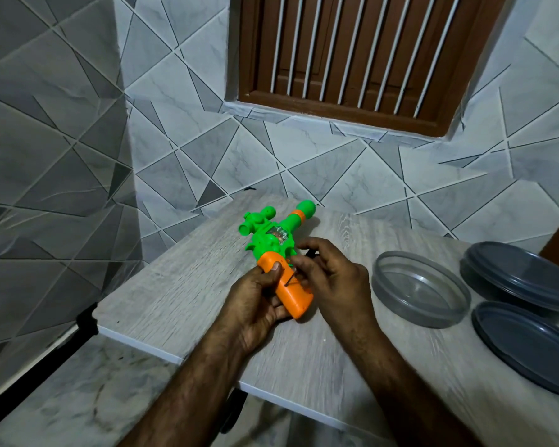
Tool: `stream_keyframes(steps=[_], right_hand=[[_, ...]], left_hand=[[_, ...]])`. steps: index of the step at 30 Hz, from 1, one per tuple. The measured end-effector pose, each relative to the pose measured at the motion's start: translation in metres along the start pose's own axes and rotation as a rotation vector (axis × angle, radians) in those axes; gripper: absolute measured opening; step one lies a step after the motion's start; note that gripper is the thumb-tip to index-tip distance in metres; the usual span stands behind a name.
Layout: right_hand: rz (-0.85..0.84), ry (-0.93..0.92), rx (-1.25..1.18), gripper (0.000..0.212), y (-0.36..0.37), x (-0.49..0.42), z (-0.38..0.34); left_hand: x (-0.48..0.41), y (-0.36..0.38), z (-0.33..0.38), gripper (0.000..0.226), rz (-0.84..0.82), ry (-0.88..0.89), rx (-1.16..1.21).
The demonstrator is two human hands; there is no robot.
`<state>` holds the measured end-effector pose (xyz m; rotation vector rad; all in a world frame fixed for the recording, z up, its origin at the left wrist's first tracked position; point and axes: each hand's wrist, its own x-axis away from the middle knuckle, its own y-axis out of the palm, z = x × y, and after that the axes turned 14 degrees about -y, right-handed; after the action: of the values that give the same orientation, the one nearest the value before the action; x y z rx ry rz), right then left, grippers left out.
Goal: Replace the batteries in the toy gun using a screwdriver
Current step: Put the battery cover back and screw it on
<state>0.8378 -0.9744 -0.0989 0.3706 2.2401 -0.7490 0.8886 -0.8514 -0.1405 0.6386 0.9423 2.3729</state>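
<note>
The person's left hand is wrapped round the orange grip of a green and orange plastic toy gun, thumb pressing on the grip's upper face. The right hand pinches a small screwdriver with a thin dark shaft, whose tip touches the grip just right of that thumb. The step in hand looks to be working the battery cover's screw, though the screw itself is too small to make out.

To do it well, the shaft should probably stand squarer to the cover, with steady downward pressure while turning so the tip does not skid across the soft plastic, and the left hand should brace the grip.

The toy gun lies on the pale wood-grain surface, barrel pointing far and slightly right. A clear round plastic bowl and grey round lids sit to the right, well apart from both hands.
</note>
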Motion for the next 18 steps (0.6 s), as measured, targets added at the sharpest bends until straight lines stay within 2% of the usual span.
stream_keyframes(steps=[3, 6, 10, 13, 18], right_hand=[[-0.006, -0.063, 0.019, 0.021, -0.004, -0.003, -0.003], [0.035, -0.057, 0.056, 0.003, -0.005, -0.008, -0.006], [0.043, -0.088, 0.199, 0.012, -0.002, -0.010, -0.008], [0.044, -0.042, 0.169, 0.020, -0.002, -0.009, -0.013], [0.039, -0.069, 0.105, 0.014, -0.006, -0.012, -0.011]], left_hand=[[0.000, 0.002, -0.001, 0.036, -0.004, -0.008, -0.021], [0.001, 0.002, -0.001, 0.038, 0.015, -0.015, -0.017], [-0.002, -0.001, 0.000, 0.040, 0.039, -0.025, -0.001], [-0.002, 0.000, -0.001, 0.039, 0.025, -0.025, -0.004], [-0.001, 0.001, -0.001, 0.035, 0.031, -0.026, 0.016]])
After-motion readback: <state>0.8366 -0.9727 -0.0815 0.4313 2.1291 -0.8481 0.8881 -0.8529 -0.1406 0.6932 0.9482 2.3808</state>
